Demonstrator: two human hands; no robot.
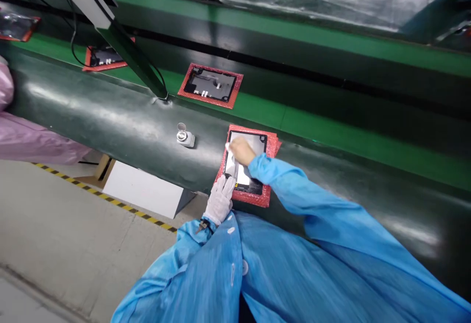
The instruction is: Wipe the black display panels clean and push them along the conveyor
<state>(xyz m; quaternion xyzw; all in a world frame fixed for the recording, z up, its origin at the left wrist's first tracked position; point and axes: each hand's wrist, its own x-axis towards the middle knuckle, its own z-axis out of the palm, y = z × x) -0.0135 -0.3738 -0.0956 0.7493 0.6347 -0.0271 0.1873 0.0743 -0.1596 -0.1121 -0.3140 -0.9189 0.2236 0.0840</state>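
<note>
A flat black-framed panel (250,182) with a shiny grey-white middle lies on red bubble-wrap sheets (272,142) on the bench before me. My left hand (220,198), in a white glove, rests with fingers stretched out on the panel's near left corner. Bare and closed, my right hand (242,151) is over the panel's upper left part. A small white wad (227,146), perhaps cloth, shows at its fingertips; its exact kind is hard to make out. To the left of the panel stands a small white bottle (186,138) with its round lid flipped up.
Another panel (211,86) on red bubble wrap lies on the green belt (294,117) beyond, with more to the left. A green-and-white post (132,58) rises from the bench (121,110). A co-worker's pink sleeve (33,136) is at far left. Below stands a white box (142,189).
</note>
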